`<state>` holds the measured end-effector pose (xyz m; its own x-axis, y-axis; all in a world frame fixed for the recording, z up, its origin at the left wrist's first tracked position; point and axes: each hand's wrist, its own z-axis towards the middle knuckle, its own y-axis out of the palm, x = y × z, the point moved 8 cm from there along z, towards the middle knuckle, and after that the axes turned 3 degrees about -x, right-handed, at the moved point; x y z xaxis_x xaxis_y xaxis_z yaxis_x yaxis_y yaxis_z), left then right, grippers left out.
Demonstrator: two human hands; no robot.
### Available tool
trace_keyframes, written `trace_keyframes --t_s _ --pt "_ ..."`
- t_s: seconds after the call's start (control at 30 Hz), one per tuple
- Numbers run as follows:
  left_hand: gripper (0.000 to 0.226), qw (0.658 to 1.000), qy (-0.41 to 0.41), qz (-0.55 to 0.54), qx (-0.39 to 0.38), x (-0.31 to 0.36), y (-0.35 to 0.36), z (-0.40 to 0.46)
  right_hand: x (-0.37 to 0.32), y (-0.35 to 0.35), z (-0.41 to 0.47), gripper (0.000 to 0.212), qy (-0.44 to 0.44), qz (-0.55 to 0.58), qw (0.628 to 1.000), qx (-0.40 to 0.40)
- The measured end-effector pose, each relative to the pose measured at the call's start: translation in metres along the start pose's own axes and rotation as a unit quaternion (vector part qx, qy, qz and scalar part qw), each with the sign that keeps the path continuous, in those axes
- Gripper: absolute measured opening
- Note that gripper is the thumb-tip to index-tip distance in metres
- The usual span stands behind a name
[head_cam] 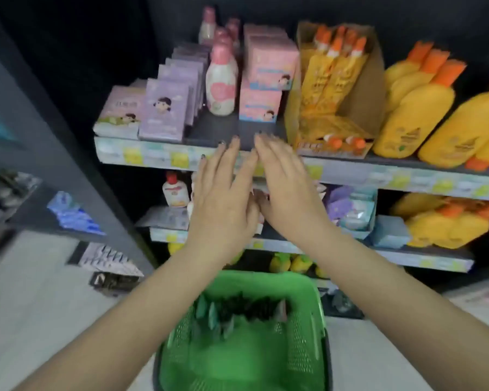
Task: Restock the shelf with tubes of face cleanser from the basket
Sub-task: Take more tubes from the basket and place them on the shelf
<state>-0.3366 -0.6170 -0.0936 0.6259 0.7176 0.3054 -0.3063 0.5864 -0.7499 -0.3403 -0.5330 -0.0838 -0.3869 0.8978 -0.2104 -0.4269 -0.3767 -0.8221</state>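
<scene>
A green plastic basket stands on the floor below me, with several dark and teal tubes lying at its far end. My left hand and my right hand are both raised side by side in front of the shelves, fingers stretched out and flat, holding nothing. Their fingertips reach the front edge of the upper shelf, where a bare dark gap lies between a pink bottle and pink boxes. The picture is blurred by motion.
The upper shelf holds purple boxes at the left, an open cardboard display of orange-capped yellow tubes and big yellow bottles at the right. A lower shelf carries more small packs and yellow bottles. A grey shelf unit stands at the left.
</scene>
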Motion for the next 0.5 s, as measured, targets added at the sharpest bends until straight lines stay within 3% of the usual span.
trace_keyframes --t_s 0.2,0.37,0.43,0.5 --pt "0.066 0.989 -0.052 0.023 -0.135 -0.038 0.059 -0.085 0.014 0.088 -0.072 0.079 0.048 0.003 0.987 -0.155" --pt "0.055 0.959 -0.131 0.01 -0.251 -0.087 0.122 -0.174 0.029 0.153 -0.142 0.08 0.082 -0.016 0.963 -0.255" --pt "0.048 0.937 -0.166 0.011 -0.308 -0.102 0.149 -0.209 0.035 0.176 -0.169 0.079 0.099 -0.014 0.951 -0.293" --pt "0.042 0.887 -0.238 0.015 -0.394 -0.114 0.179 -0.246 0.04 0.197 -0.194 0.078 0.116 -0.012 0.934 -0.337"
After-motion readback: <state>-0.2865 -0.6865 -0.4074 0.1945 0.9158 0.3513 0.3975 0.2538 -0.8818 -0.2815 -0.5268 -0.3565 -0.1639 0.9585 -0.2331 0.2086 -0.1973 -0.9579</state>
